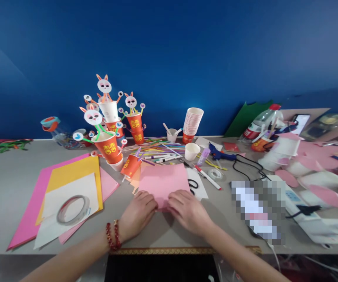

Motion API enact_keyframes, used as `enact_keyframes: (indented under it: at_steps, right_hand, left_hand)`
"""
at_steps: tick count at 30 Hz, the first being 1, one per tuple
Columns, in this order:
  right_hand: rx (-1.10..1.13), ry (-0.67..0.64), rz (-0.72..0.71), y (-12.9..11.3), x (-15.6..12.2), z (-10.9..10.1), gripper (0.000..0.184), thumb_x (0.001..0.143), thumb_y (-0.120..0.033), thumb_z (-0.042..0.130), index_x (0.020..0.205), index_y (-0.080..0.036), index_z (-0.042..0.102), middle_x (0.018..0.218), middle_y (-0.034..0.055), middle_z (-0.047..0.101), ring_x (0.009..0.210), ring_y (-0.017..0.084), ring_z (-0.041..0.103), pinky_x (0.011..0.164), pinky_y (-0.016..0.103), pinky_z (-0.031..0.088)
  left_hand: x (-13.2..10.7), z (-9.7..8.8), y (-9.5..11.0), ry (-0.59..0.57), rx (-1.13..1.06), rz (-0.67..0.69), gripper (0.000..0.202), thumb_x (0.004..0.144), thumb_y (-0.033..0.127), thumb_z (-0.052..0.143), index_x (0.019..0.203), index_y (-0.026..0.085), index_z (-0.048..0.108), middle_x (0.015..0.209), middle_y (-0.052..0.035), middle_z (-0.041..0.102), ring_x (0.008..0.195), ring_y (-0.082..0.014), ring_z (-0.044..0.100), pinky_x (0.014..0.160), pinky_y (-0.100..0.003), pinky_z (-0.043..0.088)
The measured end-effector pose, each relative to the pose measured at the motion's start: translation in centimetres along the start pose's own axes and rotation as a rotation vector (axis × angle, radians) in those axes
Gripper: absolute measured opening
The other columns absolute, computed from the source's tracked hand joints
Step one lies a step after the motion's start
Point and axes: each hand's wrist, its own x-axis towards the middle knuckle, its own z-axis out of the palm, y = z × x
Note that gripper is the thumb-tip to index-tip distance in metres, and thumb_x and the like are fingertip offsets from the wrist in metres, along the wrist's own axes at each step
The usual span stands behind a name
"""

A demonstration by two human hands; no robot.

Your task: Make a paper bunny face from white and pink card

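The left hand [138, 213] and right hand [186, 211] rest side by side, fingers together and bent, tips pressing the near edge of the pink paper [163, 182] at their 12 o'clock. Scissors [192, 184] lie at the paper's 3 o'clock.

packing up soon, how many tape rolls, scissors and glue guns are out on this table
tape rolls: 2
scissors, by the pink sheet: 1
glue gun: 1
total: 4 (clutter at far right too blurred to check)
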Motion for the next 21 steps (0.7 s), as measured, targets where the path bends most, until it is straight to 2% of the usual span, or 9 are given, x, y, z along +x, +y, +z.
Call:
enact_keyframes:
  at_steps: [3, 6, 8, 10, 13, 15, 17, 21]
  right_hand:
    - [0.04, 0.26, 0.117, 2.7, -1.3, -2.1, 0.017, 0.096, -0.019, 0.047, 0.104, -0.02, 0.061, 0.103, 0.0092, 0.068, 0.1, 0.023, 0.061, 0.089, 0.036, 0.049]
    - [-0.035, 0.379, 0.321, 5.6, -2.5, -3.3, 0.017, 0.096, -0.025, 0.047, 0.102, -0.02, 0.062, 0.102, 0.0101, 0.069, 0.098, 0.025, 0.064, 0.085, 0.038, 0.051]
    - [-0.069, 0.353, 0.369, 6.9, -3.0, -3.2, 0.02, 0.096, -0.028, 0.046, 0.101, -0.02, 0.063, 0.102, 0.0101, 0.069, 0.097, 0.026, 0.065, 0.082, 0.038, 0.053]
    - [-0.097, 0.283, 0.337, 7.3, -3.0, -2.6, 0.022, 0.096, -0.03, 0.047, 0.105, -0.019, 0.064, 0.107, 0.0103, 0.069, 0.103, 0.026, 0.064, 0.086, 0.039, 0.052]
    - [-0.153, 0.138, 0.257, 7.2, -2.6, -1.7, 0.029, 0.093, -0.031, 0.052, 0.118, -0.018, 0.062, 0.117, 0.0109, 0.067, 0.109, 0.027, 0.061, 0.093, 0.042, 0.05]
    - [-0.19, 0.071, 0.233, 7.3, -2.5, -1.4, 0.032, 0.092, -0.027, 0.053, 0.122, -0.019, 0.062, 0.117, 0.0106, 0.067, 0.106, 0.026, 0.062, 0.093, 0.042, 0.05]
    - [-0.248, 0.066, 0.255, 7.7, -2.7, -1.5, 0.031, 0.09, -0.023, 0.053, 0.12, -0.019, 0.063, 0.113, 0.0104, 0.068, 0.103, 0.027, 0.062, 0.091, 0.042, 0.05]
    - [-0.336, 0.085, 0.347, 9.0, -3.8, -2.1, 0.026, 0.089, -0.022, 0.051, 0.11, -0.017, 0.067, 0.104, 0.0117, 0.07, 0.097, 0.028, 0.063, 0.084, 0.043, 0.051]
  left_hand:
    - [0.4, -1.0, -1.0, 0.061, -0.191, -0.026, 0.015, 0.096, 0.021, 0.046, 0.089, 0.018, 0.059, 0.087, -0.0052, 0.063, 0.087, -0.0198, 0.056, 0.083, -0.036, 0.046]
    - [0.9, -2.2, -2.1, 0.174, -0.393, -0.164, 0.014, 0.096, 0.029, 0.051, 0.091, 0.019, 0.06, 0.089, -0.0038, 0.065, 0.084, -0.0172, 0.06, 0.077, -0.03, 0.048]
    - [1.3, -2.6, -2.7, 0.242, -0.492, -0.266, 0.016, 0.094, 0.033, 0.053, 0.09, 0.019, 0.06, 0.086, -0.0024, 0.065, 0.079, -0.0153, 0.061, 0.07, -0.026, 0.049]
    - [1.6, -2.6, -3.1, 0.297, -0.539, -0.311, 0.017, 0.093, 0.033, 0.053, 0.089, 0.018, 0.059, 0.083, -0.002, 0.064, 0.076, -0.0145, 0.061, 0.067, -0.025, 0.049]
    - [1.9, -2.2, -2.9, 0.352, -0.499, -0.223, 0.015, 0.094, 0.031, 0.053, 0.091, 0.018, 0.059, 0.086, -0.0036, 0.065, 0.079, -0.0156, 0.061, 0.072, -0.027, 0.05]
    - [2.1, -1.9, -2.5, 0.323, -0.418, -0.085, 0.012, 0.095, 0.027, 0.051, 0.095, 0.019, 0.06, 0.091, -0.0055, 0.065, 0.086, -0.0173, 0.062, 0.078, -0.03, 0.049]
    - [2.3, -1.6, -2.1, 0.242, -0.336, 0.018, 0.013, 0.097, 0.024, 0.049, 0.1, 0.02, 0.061, 0.096, -0.0067, 0.066, 0.092, -0.0184, 0.061, 0.082, -0.031, 0.048]
    - [3.3, -0.7, -1.9, 0.097, -0.266, 0.049, 0.018, 0.097, 0.02, 0.046, 0.104, 0.021, 0.062, 0.099, -0.0058, 0.066, 0.093, -0.0181, 0.06, 0.083, -0.031, 0.047]
